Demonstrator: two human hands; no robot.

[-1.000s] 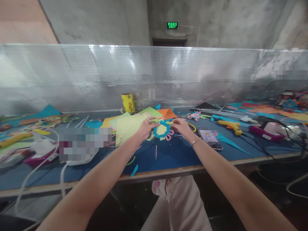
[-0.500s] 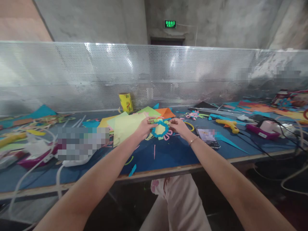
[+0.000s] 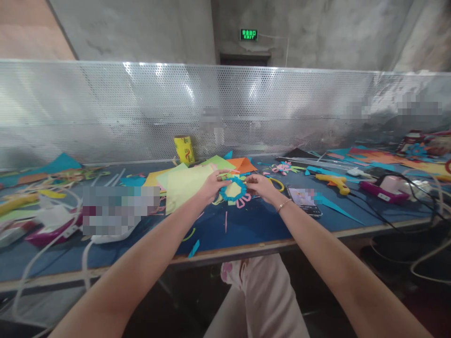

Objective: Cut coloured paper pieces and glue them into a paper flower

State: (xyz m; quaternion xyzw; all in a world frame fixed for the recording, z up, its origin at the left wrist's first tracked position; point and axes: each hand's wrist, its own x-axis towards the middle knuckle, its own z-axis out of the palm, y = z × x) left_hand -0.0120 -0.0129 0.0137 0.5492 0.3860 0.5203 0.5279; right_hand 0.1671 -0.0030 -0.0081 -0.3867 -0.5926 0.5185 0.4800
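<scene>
My left hand (image 3: 211, 185) and my right hand (image 3: 260, 185) meet over a small paper craft (image 3: 233, 189), a yellow centre ringed with blue loops. Both hands pinch its edges, the left on its left side and the right on its right side. Pink paper loops (image 3: 243, 201) lie just below it on the blue table (image 3: 246, 225). Yellow-green paper sheets (image 3: 185, 183) lie under my left wrist.
A phone (image 3: 303, 198) lies right of my right wrist. A yellow glue gun (image 3: 333, 182) and a pink device (image 3: 382, 191) with black cables sit further right. A yellow box (image 3: 184, 149) stands against the perforated metal screen (image 3: 105, 108). Paper scraps litter the table.
My right hand has moved slightly left, closer onto the craft. The craft shifted a little left with the hands. The view dropped slightly a second ago.
</scene>
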